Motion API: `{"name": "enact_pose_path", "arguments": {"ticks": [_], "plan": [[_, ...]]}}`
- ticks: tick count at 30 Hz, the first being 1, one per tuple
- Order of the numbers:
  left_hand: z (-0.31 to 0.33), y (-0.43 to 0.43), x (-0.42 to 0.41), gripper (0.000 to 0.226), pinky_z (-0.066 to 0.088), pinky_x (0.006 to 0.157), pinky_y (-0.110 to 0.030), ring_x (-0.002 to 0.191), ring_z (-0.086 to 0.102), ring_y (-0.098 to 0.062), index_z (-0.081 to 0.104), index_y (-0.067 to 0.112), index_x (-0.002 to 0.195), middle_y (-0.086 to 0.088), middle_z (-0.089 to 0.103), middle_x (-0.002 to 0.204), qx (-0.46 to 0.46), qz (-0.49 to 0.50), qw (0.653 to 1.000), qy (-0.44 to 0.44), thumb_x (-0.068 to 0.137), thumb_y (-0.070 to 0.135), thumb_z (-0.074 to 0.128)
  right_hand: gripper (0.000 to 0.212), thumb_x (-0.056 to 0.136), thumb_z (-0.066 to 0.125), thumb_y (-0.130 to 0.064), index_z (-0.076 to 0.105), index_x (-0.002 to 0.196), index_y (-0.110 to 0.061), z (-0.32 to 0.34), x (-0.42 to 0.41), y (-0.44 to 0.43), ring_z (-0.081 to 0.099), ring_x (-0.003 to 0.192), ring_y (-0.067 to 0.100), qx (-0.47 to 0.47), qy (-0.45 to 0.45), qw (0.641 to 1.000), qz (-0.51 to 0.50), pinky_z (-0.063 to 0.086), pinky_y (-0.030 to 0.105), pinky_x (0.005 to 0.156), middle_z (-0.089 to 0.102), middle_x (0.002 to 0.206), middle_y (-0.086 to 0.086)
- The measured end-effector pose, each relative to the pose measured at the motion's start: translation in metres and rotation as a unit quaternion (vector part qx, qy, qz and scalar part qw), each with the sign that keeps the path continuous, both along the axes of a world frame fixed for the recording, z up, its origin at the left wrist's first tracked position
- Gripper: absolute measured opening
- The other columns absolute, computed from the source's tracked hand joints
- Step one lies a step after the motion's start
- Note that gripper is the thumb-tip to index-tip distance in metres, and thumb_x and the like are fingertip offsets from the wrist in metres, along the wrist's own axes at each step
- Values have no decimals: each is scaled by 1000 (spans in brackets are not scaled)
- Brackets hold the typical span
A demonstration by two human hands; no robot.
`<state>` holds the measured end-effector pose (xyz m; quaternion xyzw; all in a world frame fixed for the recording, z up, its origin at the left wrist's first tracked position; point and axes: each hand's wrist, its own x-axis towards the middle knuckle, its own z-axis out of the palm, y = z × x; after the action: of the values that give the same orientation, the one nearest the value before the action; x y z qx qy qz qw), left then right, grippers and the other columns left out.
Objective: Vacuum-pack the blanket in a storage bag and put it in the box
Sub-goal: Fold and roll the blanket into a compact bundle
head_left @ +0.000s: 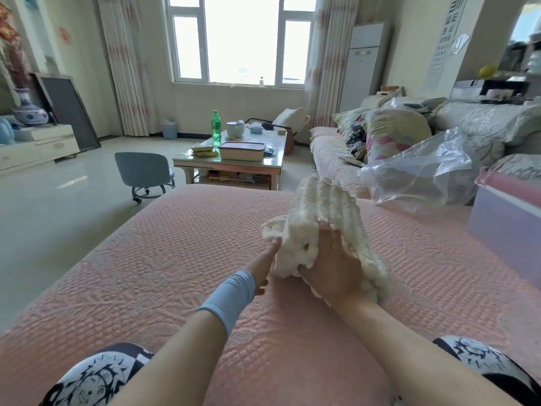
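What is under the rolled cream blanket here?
The pink quilted sofa cover shows all around the blanket, which seems to rest on it. The right hand grips the near end; the left hand touches it. The underside itself is hidden.

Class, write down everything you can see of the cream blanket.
The blanket is cream, chunky and ribbed, looking like soft fleece. It is rolled or folded into a thick bundle, sitting aslant on the pink quilted cover, far end raised. The right hand clasps its near end; the left hand touches its side with straight fingers.
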<state>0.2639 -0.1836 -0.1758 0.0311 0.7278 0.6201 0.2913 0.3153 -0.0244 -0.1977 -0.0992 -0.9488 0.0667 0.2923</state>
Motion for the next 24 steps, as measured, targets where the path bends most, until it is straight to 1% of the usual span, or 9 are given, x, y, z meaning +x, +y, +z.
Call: {"name": "enact_pose_path", "arguments": {"ticks": [3, 5, 7, 9, 12, 16, 19, 21, 24], "plan": [[9, 21, -5, 65, 48, 93, -40, 102, 62, -24, 60, 18, 116, -9, 69, 108, 207, 23, 972, -109, 82, 73, 49, 107, 58, 75, -58, 36, 144, -9, 2, 3, 6, 60, 118, 35, -22, 26, 999, 3, 58, 49, 82, 51, 139, 12], [12, 34, -10, 72, 46, 102, -42, 108, 63, -24, 58, 16, 125, -10, 69, 115, 276, 41, 955, -102, 76, 69, 64, 105, 67, 62, -68, 32, 148, -10, -3, 9, 4, 52, 128, 34, -8, 2, 1000, 4, 53, 51, 93, 44, 147, 12], [19, 39, -8, 90, 52, 97, -44, 105, 66, -23, 56, 21, 128, -6, 69, 116, 216, 31, 976, -7, 55, 65, 83, 106, 74, 55, -69, 19, 156, -13, -7, 13, 0, 33, 145, 32, 0, -31, 999, 13, 35, 53, 114, 26, 161, 11], [20, 47, -10, 72, 57, 88, -41, 97, 68, -20, 58, 24, 119, 0, 68, 106, 145, 48, 985, 81, 58, 44, 90, 102, 78, 47, -60, 3, 159, -16, -9, 16, 2, 5, 154, 25, -41, -66, 996, 46, 10, 50, 124, 3, 167, 5], [28, 54, -13, 62, 57, 83, -28, 96, 64, -10, 62, 27, 124, 12, 64, 103, 94, 47, 976, 192, 67, 20, 84, 83, 82, 42, -39, 11, 159, -28, -4, 22, 13, 0, 154, 12, -230, 2, 963, 143, 8, 49, 124, 9, 167, -4], [68, 68, -21, 58, 50, 94, -24, 107, 60, -13, 66, 33, 121, 8, 63, 119, 22, 18, 915, 403, 68, 12, 78, 87, 84, 41, -28, -6, 157, -19, 15, 32, 17, -9, 154, 19, -290, -9, 935, 201, -2, 49, 124, -11, 164, -6], [97, 81, -25, 54, 49, 96, -29, 105, 60, -17, 61, 45, 118, 6, 61, 119, -86, -64, 828, 551, 73, 17, 72, 92, 88, 47, -22, -20, 151, -32, 22, 36, 15, 12, 151, 26, -312, -119, 915, 227, 14, 25, 123, -8, 161, -6], [96, 83, -28, 61, 41, 104, -30, 118, 53, -19, 53, 46, 124, 6, 50, 135, -195, -136, 731, 639, 74, 18, 74, 93, 81, 49, -17, -4, 158, -28, 11, 30, 16, 16, 149, 12, -327, -96, 911, 231, 10, 5, 113, 4, 159, -12], [71, 70, -36, 92, 34, 113, -30, 145, 20, -18, 25, 43, 148, 2, -4, 162, -272, -224, 684, 639, 78, 0, 66, 49, 78, 51, -19, 64, 123, -33, -1, 18, 25, 50, 107, -1, -194, 6, 967, 165, 41, 20, 95, 63, 117, -14]]}}
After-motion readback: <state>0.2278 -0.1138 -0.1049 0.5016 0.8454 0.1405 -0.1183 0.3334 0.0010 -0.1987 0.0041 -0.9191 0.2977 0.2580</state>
